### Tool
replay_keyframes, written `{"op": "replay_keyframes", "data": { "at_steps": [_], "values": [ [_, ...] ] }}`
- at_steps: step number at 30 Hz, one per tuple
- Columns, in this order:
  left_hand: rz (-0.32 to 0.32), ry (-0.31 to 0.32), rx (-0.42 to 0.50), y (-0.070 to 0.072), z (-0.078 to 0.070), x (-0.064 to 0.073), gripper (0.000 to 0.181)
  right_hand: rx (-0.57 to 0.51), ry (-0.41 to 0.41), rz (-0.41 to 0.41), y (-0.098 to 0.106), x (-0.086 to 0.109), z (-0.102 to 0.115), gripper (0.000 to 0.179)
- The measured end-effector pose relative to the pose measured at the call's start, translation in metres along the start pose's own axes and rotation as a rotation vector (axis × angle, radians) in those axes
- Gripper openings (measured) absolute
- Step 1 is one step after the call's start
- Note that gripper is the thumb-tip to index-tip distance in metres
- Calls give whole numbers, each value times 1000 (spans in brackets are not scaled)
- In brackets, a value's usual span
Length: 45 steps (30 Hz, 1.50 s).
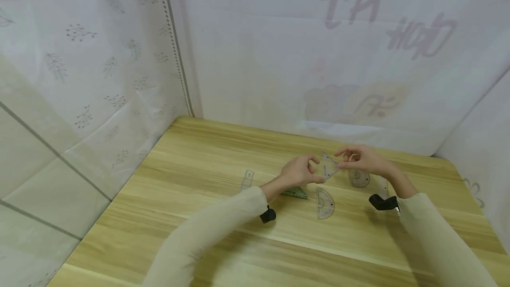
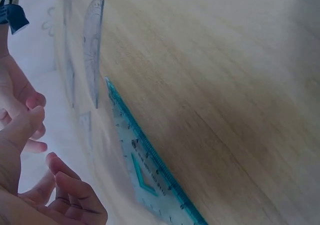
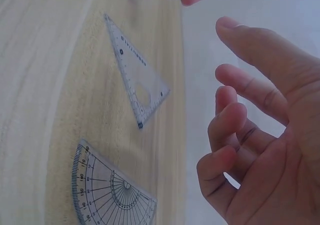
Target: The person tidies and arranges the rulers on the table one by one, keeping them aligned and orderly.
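Note:
A clear set square [image 1: 329, 169] lies on the table between my hands in the head view. My left hand [image 1: 298, 170] is at its left with fingers loosely bent and nothing in them. On its other side, my right hand [image 1: 364, 159] has its thumb tip overlapping the set square's corner. The right wrist view shows that set square [image 3: 140, 75] flat on the wood, apart from my bent, empty fingers [image 3: 227, 117]. Below my right hand lies a clear protractor [image 1: 360, 179]. A green set square [image 2: 155, 170], partly hidden by my left hand in the head view, lies under it.
Another clear protractor [image 1: 325, 203] lies nearer me, between my forearms. A clear ruler [image 1: 247, 179] sits left of my left wrist, and a clear piece [image 1: 384, 186] shows partly beside my right wrist. Patterned white curtains [image 1: 247, 65] stand behind the wooden table [image 1: 179, 163].

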<state>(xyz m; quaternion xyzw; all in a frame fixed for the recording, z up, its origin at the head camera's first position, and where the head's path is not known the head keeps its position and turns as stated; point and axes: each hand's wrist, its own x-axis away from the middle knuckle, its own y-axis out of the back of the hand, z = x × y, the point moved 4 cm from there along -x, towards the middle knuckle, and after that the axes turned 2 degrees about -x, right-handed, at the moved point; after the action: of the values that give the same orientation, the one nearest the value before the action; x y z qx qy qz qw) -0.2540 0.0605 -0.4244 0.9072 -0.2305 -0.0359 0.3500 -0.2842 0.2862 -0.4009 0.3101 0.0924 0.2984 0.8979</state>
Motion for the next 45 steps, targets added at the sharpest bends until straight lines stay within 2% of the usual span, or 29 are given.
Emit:
{"op": "replay_keyframes", "data": {
  "at_steps": [6,23,30,37,45],
  "values": [
    [-23,48,-32,-6,-2,-10,58,16,3,-5,5,-4,-9,38],
    [-94,84,-40,-13,-7,-24,59,84,-73,-21,15,-12,-23,40],
    [-117,126,-15,-14,-4,-25,62,107,-89,-20,17,-16,-31,40],
    [-119,126,-41,-22,2,-30,65,99,-104,-12,15,-24,-35,43],
    [-151,135,-64,-26,2,-30,66,89,-71,15,10,-34,-34,46]
  ]
}}
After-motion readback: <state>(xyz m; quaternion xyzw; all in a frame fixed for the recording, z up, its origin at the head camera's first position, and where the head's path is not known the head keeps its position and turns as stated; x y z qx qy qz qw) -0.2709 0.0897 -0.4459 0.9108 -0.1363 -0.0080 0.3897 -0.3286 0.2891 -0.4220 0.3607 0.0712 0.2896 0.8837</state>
